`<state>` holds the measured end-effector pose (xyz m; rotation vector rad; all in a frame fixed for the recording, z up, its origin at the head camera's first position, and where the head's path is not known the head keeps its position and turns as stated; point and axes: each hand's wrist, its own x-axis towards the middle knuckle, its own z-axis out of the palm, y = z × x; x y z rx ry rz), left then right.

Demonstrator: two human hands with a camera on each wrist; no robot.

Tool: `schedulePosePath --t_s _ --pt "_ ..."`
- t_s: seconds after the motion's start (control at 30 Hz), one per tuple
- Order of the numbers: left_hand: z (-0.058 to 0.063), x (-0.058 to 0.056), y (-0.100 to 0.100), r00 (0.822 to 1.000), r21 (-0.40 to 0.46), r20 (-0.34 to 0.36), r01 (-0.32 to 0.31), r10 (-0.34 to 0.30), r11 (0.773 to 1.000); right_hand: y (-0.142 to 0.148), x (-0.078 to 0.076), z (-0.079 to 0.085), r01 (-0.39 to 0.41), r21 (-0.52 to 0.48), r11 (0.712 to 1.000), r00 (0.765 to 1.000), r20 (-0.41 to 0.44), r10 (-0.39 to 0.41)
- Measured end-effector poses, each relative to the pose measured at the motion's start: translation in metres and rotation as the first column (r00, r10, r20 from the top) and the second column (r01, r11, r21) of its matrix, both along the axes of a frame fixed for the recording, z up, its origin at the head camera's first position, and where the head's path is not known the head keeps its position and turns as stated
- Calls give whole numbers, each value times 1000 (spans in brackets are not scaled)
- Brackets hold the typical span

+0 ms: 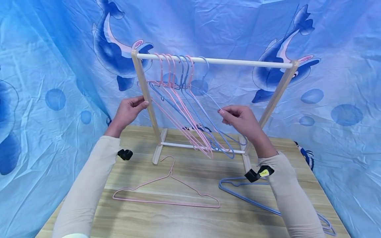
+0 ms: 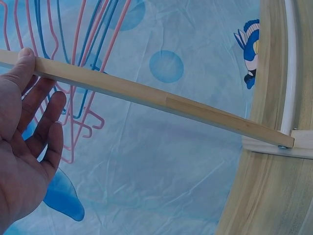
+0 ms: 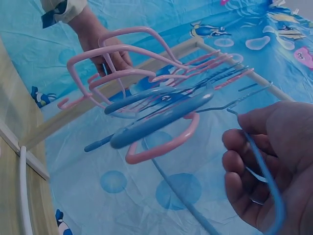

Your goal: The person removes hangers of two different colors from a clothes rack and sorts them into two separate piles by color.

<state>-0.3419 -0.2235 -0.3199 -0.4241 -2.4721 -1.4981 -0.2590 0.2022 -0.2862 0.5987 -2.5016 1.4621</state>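
Blue cloth (image 1: pixel 223 29) hangs behind the worktop (image 1: pixel 178 221). Near its back edge, the left hand (image 1: pixel 130 110) pinches the rack (image 1: pixel 146 86); the right hand (image 1: pixel 240 119) pinches a blue hanger (image 3: pixel 273 183) on the bar (image 1: pixel 247 62). Holding the rack steady should stop wobbles.

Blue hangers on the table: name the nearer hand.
Right. The right hand is above and beyond the blue hangers; the left hand is farther off, at the rack's left post.
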Motion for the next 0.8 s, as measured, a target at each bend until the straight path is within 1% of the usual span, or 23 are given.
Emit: schedulePosePath --t_s 0.07,0.2,0.53,0.67,0.8 --pt "-1 -1 -2 1000 1 -5 3 -3 1000 0 0 0 7 -25 1000 1000 -8 -7" --pt "0 0 -2 1000 0 -10 6 -6 1000 -1 2 1 12 -50 999 999 -32 -14" --pt "2 3 -1 1000 3 -8 3 -3 1000 0 8 3 52 -56 997 994 -91 -57" --pt "3 4 0 1000 4 -13 4 -4 1000 1 9 6 63 -76 995 992 -106 -71" --pt "2 5 1 1000 9 -14 8 -8 1000 3 11 10 73 -74 995 989 -124 -82"
